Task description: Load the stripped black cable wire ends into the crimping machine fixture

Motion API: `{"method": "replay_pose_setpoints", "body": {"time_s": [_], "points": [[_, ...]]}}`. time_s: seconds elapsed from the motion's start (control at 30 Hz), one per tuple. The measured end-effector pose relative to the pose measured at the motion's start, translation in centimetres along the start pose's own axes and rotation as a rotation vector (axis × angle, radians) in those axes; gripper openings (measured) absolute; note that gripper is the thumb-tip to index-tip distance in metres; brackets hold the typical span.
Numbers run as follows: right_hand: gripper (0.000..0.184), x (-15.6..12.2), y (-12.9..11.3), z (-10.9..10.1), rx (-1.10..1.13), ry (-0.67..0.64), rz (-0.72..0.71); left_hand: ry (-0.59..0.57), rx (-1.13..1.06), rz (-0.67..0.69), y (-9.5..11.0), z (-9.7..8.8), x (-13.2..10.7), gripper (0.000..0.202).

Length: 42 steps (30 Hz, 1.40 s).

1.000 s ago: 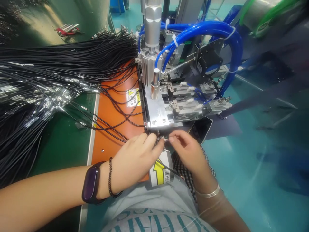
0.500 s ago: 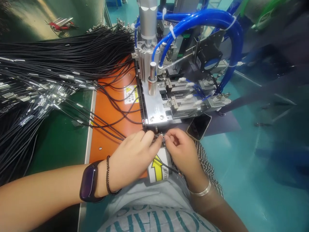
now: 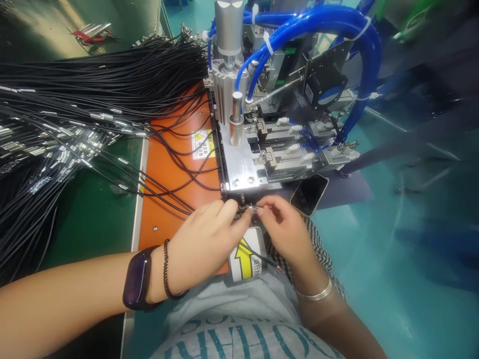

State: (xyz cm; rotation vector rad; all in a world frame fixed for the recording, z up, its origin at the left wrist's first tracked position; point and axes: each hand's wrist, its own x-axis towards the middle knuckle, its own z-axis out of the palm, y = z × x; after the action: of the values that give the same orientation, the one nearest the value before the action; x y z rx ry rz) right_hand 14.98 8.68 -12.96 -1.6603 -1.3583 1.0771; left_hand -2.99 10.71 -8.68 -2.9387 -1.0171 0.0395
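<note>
My left hand (image 3: 209, 237), fingers curled and pinched, is closed at the near end of the machine, over the edge of the orange plate (image 3: 164, 224). Between my fingertips shows a small shiny metal connector (image 3: 254, 208); the black cable behind it is mostly hidden by the left hand. My right hand (image 3: 286, 227) pinches the connector's other end between thumb and forefinger. Just beyond both hands stands the machine's silver clamp block (image 3: 241, 167). Below them is a white label with a yellow arrow (image 3: 245, 259), crossed by a dark cable.
A large bundle of black cables (image 3: 112, 89) with metal tips lies across the left and back. Blue air hoses (image 3: 329, 22) arch over the machine. A phone (image 3: 310, 193) lies right of the machine, and red-handled pliers (image 3: 92, 35) lie far left.
My right fingertips have shifted slightly right and away from the left ones, baring more of the metal connector. My left hand has barely moved.
</note>
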Motion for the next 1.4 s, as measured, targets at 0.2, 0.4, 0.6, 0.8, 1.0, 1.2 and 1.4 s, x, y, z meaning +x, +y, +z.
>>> {"method": "replay_pose_setpoints", "body": {"time_s": [0.2,0.4,0.6,0.8,1.0,1.2,1.4], "points": [[0.009,0.1,-0.1,0.1,0.131,0.001,0.026,0.015,-0.008,0.004,-0.1,0.1,0.0,0.051],[0.009,0.2,-0.2,0.3,0.105,0.010,0.013,-0.023,0.007,-0.018,-0.1,-0.2,0.2,0.051],[0.012,0.8,0.6,0.6,0.139,-0.048,0.060,-0.044,0.021,-0.025,-0.1,-0.4,0.4,0.052],[0.013,0.3,0.0,0.4,0.028,0.012,-0.021,0.065,0.001,0.029,-0.2,-0.4,-0.1,0.044],[0.015,-0.1,-1.3,-0.4,0.059,0.076,-0.123,0.221,-0.112,0.085,-0.8,-0.7,-0.4,0.043],[0.011,-0.5,-0.9,-0.1,0.091,0.131,-0.103,0.268,-0.112,0.075,-1.0,-0.2,-0.3,0.050],[0.014,-1.0,-1.2,0.4,0.078,0.037,-0.181,0.290,-0.132,0.087,-0.9,-0.3,-0.4,0.048]]}}
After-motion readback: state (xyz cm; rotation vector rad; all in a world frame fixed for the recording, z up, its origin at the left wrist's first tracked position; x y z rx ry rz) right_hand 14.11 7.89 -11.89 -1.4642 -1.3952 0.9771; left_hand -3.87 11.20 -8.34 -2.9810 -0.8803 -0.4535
